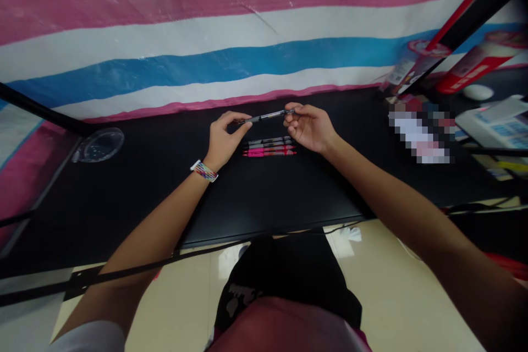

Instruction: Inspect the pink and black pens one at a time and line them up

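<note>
A slim pen (268,116) with a dark, partly clear barrel stretches nearly level between my two hands, above the black desk. My left hand (225,135) pinches its left end between thumb and fingers; a colourful woven band circles that wrist. At the other end, my right hand (309,125) grips the pen's tip with closed fingers. Just below it, several pens lie side by side in a row: grey-black pens (269,143) at the back and pink-red pens (269,151) in front.
A clear plastic lid (100,144) lies at the desk's far left. Toward the right stand a clear cup (408,69) with a red straw and a red-and-white container (474,63). A white box (495,124) sits near them. A thin black bar crosses low in front of the desk edge.
</note>
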Action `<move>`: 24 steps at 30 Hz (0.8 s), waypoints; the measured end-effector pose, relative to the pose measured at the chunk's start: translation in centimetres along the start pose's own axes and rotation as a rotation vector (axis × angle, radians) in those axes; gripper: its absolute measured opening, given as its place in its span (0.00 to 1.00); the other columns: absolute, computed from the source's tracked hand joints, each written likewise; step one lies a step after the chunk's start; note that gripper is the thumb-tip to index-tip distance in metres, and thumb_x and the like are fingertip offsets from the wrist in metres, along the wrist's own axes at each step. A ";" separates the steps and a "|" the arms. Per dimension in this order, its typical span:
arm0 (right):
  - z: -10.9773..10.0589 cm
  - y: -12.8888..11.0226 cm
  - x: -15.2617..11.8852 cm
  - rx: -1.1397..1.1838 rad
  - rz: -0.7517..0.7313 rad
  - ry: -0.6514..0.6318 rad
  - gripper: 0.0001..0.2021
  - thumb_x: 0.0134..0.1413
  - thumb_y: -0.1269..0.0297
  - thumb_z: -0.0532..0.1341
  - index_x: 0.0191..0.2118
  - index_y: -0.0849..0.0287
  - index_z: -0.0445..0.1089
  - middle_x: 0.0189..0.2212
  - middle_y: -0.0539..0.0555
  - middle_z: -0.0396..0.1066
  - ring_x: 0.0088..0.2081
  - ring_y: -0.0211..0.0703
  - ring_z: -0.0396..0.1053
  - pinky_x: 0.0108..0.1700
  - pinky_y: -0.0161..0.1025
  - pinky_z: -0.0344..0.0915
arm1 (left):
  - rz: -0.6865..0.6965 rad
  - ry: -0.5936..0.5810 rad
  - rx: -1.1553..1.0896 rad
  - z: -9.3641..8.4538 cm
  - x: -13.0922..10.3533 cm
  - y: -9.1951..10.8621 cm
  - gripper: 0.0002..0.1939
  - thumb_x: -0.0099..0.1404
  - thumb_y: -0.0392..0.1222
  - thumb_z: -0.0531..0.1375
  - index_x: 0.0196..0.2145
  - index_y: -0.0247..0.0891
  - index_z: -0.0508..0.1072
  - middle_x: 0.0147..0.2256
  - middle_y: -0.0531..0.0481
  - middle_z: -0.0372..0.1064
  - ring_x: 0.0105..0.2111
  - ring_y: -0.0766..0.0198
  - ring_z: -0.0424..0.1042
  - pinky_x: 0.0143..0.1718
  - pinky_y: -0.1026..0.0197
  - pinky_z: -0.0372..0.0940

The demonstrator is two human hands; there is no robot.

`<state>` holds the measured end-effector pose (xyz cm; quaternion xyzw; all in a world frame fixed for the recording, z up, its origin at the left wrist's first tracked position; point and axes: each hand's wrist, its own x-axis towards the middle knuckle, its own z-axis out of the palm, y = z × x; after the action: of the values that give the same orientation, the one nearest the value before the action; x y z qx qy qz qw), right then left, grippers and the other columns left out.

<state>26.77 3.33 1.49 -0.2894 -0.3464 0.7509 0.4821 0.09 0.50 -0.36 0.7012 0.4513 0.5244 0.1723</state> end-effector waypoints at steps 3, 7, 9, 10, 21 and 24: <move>0.1 -0.1 -0.1 -0.092 -0.027 -0.017 0.12 0.58 0.55 0.68 0.45 0.55 0.79 0.31 0.52 0.79 0.31 0.41 0.74 0.36 0.37 0.78 | 0.006 0.002 -0.020 0.0 0.0 -0.1 0.04 0.71 0.41 0.71 0.44 0.44 0.86 0.44 0.48 0.85 0.44 0.56 0.82 0.53 0.49 0.76; -0.3 0.1 0.1 -0.420 -0.172 -0.016 0.19 0.61 0.46 0.69 0.47 0.55 0.81 0.35 0.55 0.82 0.32 0.44 0.76 0.35 0.41 0.77 | -0.002 -0.002 -0.011 -0.1 0.1 0.0 0.04 0.71 0.41 0.71 0.43 0.44 0.86 0.43 0.48 0.85 0.45 0.55 0.82 0.53 0.49 0.76; -0.9 0.2 0.2 -0.654 -0.314 0.002 0.15 0.62 0.49 0.71 0.45 0.55 0.82 0.34 0.55 0.82 0.33 0.44 0.76 0.37 0.42 0.76 | -0.001 -0.024 0.005 -0.2 0.1 0.0 0.04 0.70 0.40 0.71 0.43 0.44 0.86 0.44 0.48 0.86 0.45 0.55 0.82 0.53 0.49 0.76; -1.2 0.2 0.2 -0.777 -0.380 -0.007 0.12 0.62 0.52 0.70 0.44 0.55 0.83 0.35 0.55 0.82 0.34 0.45 0.77 0.40 0.43 0.75 | -0.001 -0.038 0.012 -0.3 0.1 0.0 0.05 0.70 0.40 0.71 0.44 0.44 0.86 0.44 0.47 0.86 0.46 0.54 0.82 0.53 0.48 0.76; -2.9 -0.7 0.0 -1.448 -0.576 -0.165 0.07 0.55 0.67 0.66 0.38 0.55 0.81 0.38 0.56 0.83 0.41 0.54 0.78 0.49 0.50 0.70 | -0.037 -0.255 0.153 -0.6 0.0 -0.4 0.03 0.72 0.41 0.70 0.42 0.47 0.86 0.43 0.48 0.86 0.46 0.51 0.80 0.56 0.43 0.72; -2.9 -0.7 0.0 -1.464 -0.603 -0.182 0.06 0.54 0.66 0.66 0.36 0.55 0.82 0.36 0.55 0.82 0.41 0.54 0.76 0.50 0.51 0.68 | -0.020 -0.284 0.205 -0.6 0.0 -0.4 0.03 0.71 0.41 0.69 0.40 0.47 0.86 0.42 0.50 0.86 0.46 0.51 0.79 0.56 0.43 0.72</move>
<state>29.38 4.27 0.28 -0.3641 -0.8530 0.1906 0.3217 -0.64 0.60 -0.38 0.7775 0.4805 0.3698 0.1671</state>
